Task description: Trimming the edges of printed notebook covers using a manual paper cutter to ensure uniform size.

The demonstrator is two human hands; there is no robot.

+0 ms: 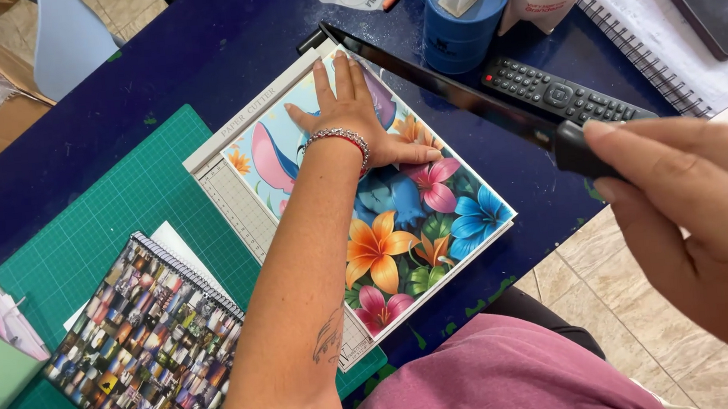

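Pressing flat and open on the flowered print (400,227) atop the paper cutter (243,210), the left hand (348,110) steadies it while the right hand (695,230) grips the raised blade handle (581,151), cut not yet made.

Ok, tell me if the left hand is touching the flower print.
Touching. The head view shows the left hand pressed flat on the flower print, palm and spread fingers lying on the paper with no gap.

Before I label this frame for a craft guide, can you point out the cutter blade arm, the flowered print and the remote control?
cutter blade arm (450,94), head view, middle of the raised black blade
flowered print (393,245), head view, orange flower
remote control (559,94), head view, its button face
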